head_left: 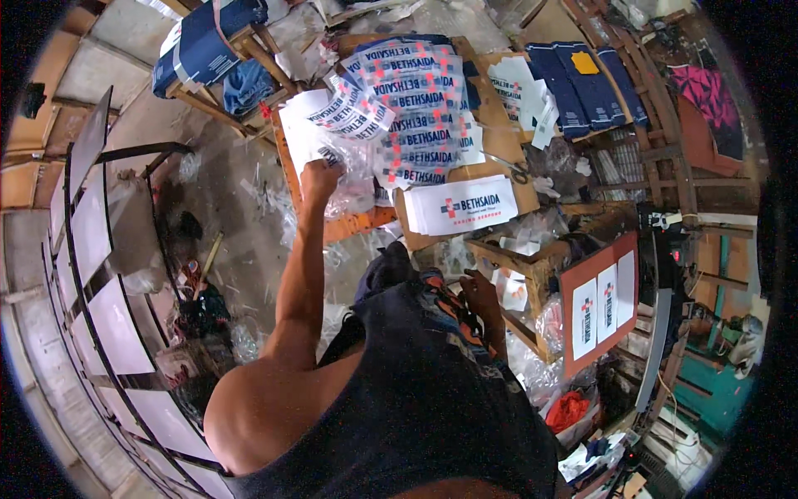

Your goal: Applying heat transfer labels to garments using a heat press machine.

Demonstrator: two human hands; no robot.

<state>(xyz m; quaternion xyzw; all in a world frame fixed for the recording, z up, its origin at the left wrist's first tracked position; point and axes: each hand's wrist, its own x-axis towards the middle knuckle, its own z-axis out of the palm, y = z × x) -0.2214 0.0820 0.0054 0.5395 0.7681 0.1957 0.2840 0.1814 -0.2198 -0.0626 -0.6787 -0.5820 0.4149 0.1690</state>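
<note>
Bent over a cluttered worktable, my left hand has its fingers closed at crumpled clear plastic beside a white paper stack; what they grip is unclear. Overlapping printed clear-film pieces cover the board to its right. In front lies a stack of white printed sheets. Scissors rest beside them. Low at my right side, my right hand hangs loosely with bent, slightly parted fingers, holding nothing visible, near a wooden stand.
A rack of pale panels stands at left. Navy bundles sit on a wooden frame at back left; more navy packs lie back right. A brown printing board with white sheets is at right, above loose plastic and red material.
</note>
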